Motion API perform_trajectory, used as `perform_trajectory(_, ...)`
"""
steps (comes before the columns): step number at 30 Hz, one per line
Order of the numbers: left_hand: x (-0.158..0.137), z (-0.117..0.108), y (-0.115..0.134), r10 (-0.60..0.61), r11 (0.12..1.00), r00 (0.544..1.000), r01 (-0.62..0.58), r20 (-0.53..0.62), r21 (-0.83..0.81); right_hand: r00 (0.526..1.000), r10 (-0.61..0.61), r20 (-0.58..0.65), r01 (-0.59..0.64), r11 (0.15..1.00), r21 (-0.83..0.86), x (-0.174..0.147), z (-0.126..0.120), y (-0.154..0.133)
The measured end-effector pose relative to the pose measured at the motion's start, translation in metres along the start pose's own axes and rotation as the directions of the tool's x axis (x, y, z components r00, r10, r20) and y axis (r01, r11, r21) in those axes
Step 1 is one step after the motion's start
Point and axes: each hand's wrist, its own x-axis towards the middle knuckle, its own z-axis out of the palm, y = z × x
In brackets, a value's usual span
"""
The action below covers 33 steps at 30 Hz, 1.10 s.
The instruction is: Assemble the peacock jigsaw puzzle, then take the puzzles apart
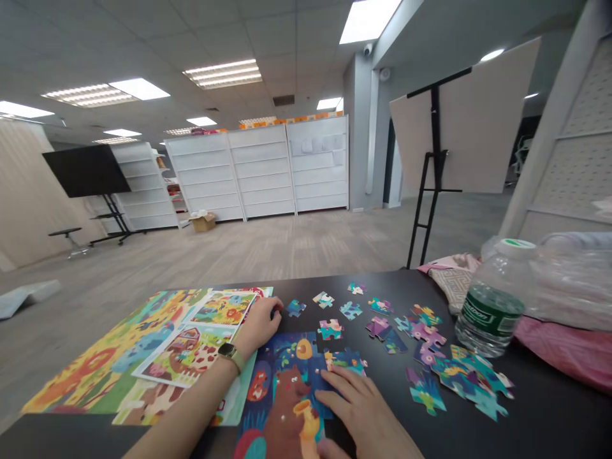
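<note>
My left hand, a watch on its wrist, rests at the right edge of the printed picture sheets. Its fingers curl together over the black table; whatever may be between them is hidden. My right hand lies with fingers apart and flat on the partly joined bear puzzle, touching its right side. A puzzle piece with a pink top lies just above that puzzle. Close to my left fingertips is a blue puzzle piece. Several loose pieces are scattered to the right.
A joined cluster of puzzle pieces lies on the right of the black table. Behind it stands a water bottle, beside pink fabric and clear plastic wrap. An easel board stands beyond the table.
</note>
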Motion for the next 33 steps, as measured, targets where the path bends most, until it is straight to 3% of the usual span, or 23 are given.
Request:
perform_trajectory(6,0.001,0.000,0.017,0.000,1.000,1.000,0.000,0.015,-0.027,0.999,0.002,0.035,-0.004,0.999,0.038,0.002,-0.006,-0.001)
perform_trajectory(9,0.012,0.005,0.049,0.052,0.991,0.996,-0.043,0.067,-0.127,0.998,-0.027,0.055,0.025,0.999,0.044,0.003,-0.006,0.002)
perform_trajectory(12,0.034,0.025,0.096,0.178,0.967,0.971,-0.142,0.160,-0.214,0.998,-0.055,0.036,0.054,0.998,0.037,0.003,0.000,0.008)
perform_trajectory(14,0.056,0.046,0.127,0.308,0.934,0.922,-0.246,0.235,-0.261,0.997,-0.079,0.008,0.079,0.997,0.026,0.003,0.008,0.014)
perform_trajectory(17,0.093,0.080,0.162,0.467,0.878,0.803,-0.372,0.370,-0.299,0.993,-0.111,-0.029,0.111,0.994,0.004,0.002,0.019,0.021)
perform_trajectory(19,0.114,0.099,0.175,0.498,0.865,0.748,-0.400,0.438,-0.301,0.992,-0.125,-0.024,0.125,0.992,0.000,0.003,0.024,0.024)
perform_trajectory(22,0.134,0.116,0.182,0.477,0.879,0.714,-0.395,0.512,-0.268,0.993,-0.118,-0.012,0.118,0.993,0.014,0.006,0.028,0.024)
perform_trajectory(25,0.143,0.115,0.182,0.435,0.900,0.726,-0.369,0.532,-0.232,0.994,-0.112,-0.011,0.113,0.993,0.047,0.008,0.029,0.025)
perform_trajectory(28,0.142,0.103,0.175,0.399,0.917,0.772,-0.331,0.494,-0.224,0.994,-0.107,-0.020,0.108,0.990,0.093,0.006,0.028,0.025)
perform_trajectory(33,0.132,0.076,0.139,0.318,0.945,0.845,-0.248,0.429,-0.212,0.996,-0.073,-0.044,0.080,0.981,0.176,0.001,0.020,0.017)
